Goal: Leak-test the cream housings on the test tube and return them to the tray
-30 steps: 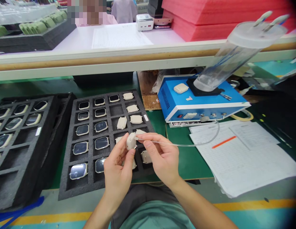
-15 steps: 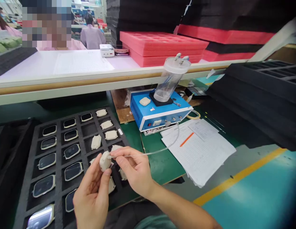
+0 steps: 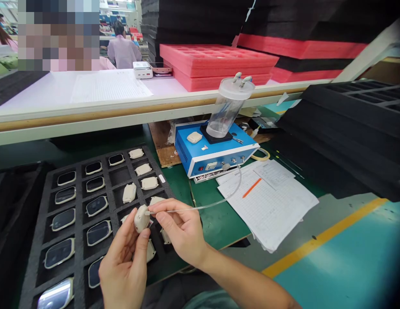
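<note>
Between the fingers and thumb of my left hand (image 3: 125,262) is a cream smartwatch case (image 3: 142,219), tilted on edge. My right hand (image 3: 182,234) pinches the end of a thin clear tube (image 3: 215,204), whose tip meets the side of the case. That tube curves back to the front of a blue control box (image 3: 215,150). Below my hands lies a black foam tray (image 3: 80,206). Its left columns hold watch cases with dark screens up (image 3: 63,219); cream cases such as this one (image 3: 129,193) lie in the right columns, partly hidden by my hands.
On the blue box stand a clear cylinder (image 3: 227,111) and another cream case (image 3: 194,137). Papers (image 3: 270,206) with an orange stick (image 3: 251,188) lie to the right. Red foam trays (image 3: 215,64) sit on the shelf (image 3: 99,111); black foam stacks (image 3: 344,133) rise at right. Co-workers sit beyond.
The view has shifted very slightly. Both hands keep the same hold on the watch case and the tube, with no other visible change.
</note>
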{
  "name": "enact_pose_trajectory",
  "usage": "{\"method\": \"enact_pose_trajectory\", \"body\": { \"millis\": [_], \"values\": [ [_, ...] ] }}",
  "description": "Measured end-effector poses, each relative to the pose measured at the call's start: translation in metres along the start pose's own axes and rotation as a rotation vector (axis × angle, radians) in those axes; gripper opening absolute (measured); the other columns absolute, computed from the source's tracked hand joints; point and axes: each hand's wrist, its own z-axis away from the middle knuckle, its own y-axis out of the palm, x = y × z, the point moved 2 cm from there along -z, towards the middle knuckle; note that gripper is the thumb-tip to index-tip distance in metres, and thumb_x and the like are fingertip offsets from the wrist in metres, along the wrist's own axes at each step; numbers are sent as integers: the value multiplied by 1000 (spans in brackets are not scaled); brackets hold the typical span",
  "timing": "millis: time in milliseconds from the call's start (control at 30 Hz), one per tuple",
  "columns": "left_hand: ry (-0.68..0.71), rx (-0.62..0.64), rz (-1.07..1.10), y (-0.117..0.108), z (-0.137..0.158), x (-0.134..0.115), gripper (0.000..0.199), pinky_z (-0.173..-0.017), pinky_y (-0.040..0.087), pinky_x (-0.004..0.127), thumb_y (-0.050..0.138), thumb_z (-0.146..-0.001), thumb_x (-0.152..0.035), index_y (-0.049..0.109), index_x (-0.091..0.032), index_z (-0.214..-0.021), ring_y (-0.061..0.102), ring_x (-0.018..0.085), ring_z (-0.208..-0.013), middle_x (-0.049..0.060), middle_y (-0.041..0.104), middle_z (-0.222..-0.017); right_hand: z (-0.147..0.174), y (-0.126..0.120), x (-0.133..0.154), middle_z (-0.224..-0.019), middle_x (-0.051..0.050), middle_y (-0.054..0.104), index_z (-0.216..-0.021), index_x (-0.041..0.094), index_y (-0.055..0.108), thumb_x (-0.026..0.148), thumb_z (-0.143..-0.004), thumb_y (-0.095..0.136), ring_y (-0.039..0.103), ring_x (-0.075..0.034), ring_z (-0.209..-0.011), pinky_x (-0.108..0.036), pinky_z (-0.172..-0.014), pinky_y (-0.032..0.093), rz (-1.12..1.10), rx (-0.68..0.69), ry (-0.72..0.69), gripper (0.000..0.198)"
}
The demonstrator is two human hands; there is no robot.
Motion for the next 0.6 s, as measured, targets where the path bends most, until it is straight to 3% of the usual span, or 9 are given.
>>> {"method": "enact_pose_trajectory", "body": {
  "millis": [100, 200, 267, 333, 367, 400, 500, 533, 600],
  "values": [
    [-35, -20, 1, -1, -1, -2, 52, -102, 64, 39, 92, -77, -41, 79, -26, -125, 80, 28, -109, 8, 80, -126, 1, 3, 4, -102, -8, 80, -98, 20, 81, 28, -96, 69, 78, -20, -94, -30, -84, 66, 6, 1, 18, 14],
    [-85, -42, 100, -3, -5, -6, 50, -88, 66, 28, 89, -82, -38, 76, -27, -129, 79, 21, -100, 5, 79, -123, 5, -13, 26, -119, -10, 79, -115, 21, 77, 32, -92, 74, 78, -20, -100, -31, -88, 65, 92, 112, 136, 27],
    [-115, -19, 268, -5, -11, -9, 45, -81, 63, 20, 88, -83, -34, 75, -27, -125, 76, 15, -92, 1, 78, -113, 8, -43, 50, -131, -11, 75, -129, 23, 73, 32, -88, 78, 77, -21, -105, -31, -89, 64, 247, 293, 264, 42],
    [-139, 20, 408, -5, -17, -12, 41, -77, 59, 14, 90, -80, -31, 77, -24, -118, 69, 9, -81, -2, 73, -98, 12, -88, 72, -114, -8, 81, -116, 22, 79, 33, -89, 76, 78, -21, -95, -28, -78, 62, 447, 530, 415, 29],
    [-148, 34, 438, -4, -19, -13, 41, -73, 57, 12, 92, -78, -30, 77, -23, -115, 64, 8, -76, -3, 69, -91, 12, -115, 80, -99, -7, 83, -106, 21, 81, 34, -90, 74, 78, -20, -84, -27, -73, 61, 545, 555, 489, 22],
    [-157, 43, 444, -4, -20, -13, 43, -70, 56, 11, 94, -75, -31, 78, -22, -114, 60, 6, -71, -4, 65, -85, 10, -143, 86, -90, -6, 82, -100, 20, 81, 35, -91, 70, 78, -21, -80, -28, -71, 60, 649, 487, 567, 21],
    [-185, 30, 454, -4, -18, -13, 52, -66, 55, 14, 99, -68, -39, 80, -18, -111, 59, 8, -70, 0, 67, -87, -1, -220, 91, -85, -11, 79, -85, 18, 79, 41, -93, 59, 76, -26, -74, -33, -65, 57, 1150, -62, 675, 31],
    [-203, 20, 477, -5, -16, -13, 55, -67, 57, 16, 99, -66, -44, 81, -16, -110, 62, 10, -74, 3, 70, -92, -5, -238, 87, -86, -14, 79, -84, 18, 79, 45, -93, 59, 77, -29, -79, -36, -68, 56, 1354, -175, 694, 34],
    [-237, 6, 544, -7, -12, -13, 61, -70, 59, 19, 98, -65, -51, 83, -13, -110, 66, 14, -82, 8, 72, -100, -10, -264, 70, -92, -23, 79, -81, 18, 79, 56, -92, 57, 77, -41, -91, -46, -71, 54, 1593, -244, 807, 45]
  ]
}}
